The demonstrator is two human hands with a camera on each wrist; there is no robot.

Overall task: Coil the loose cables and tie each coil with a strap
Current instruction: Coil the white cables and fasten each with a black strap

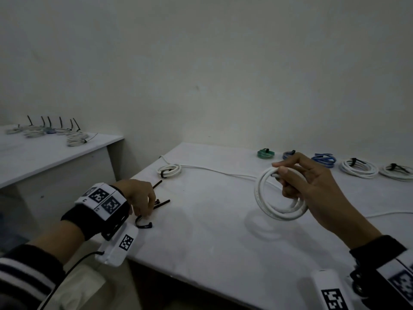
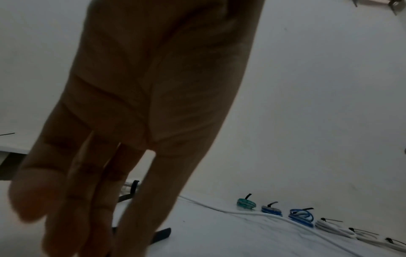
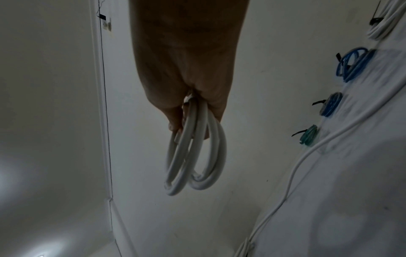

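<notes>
coil of white cable hangs off my right hand above the tabletop, and i judge i'm keeping it up there so the loops don't spring apart before a strap goes round them. thumb and curled fingers pinch the top of the loops together, cut end trapped under the thumb; from the right wrist view the turns dangle below the knuckles, a little splayed at the bottom. that forearm comes in from the lower right, palm turned toward me, wrist lifted.

my left hand reaches down to the small pile of black straps at the tabletop's near left edge, which sits within easy reach for exactly this. its fingers point down, loosely together, tips touching a curved strap; whether they've actually pinched it i cannot tell, since the left wrist view is blurred there.

finished bundles line the far edge in a row, green, blue and white, each already strapped, out of the working space. one more white bundle lies near the far left corner, and a loose white cable runs across the tabletop, not yet coiled.
</notes>
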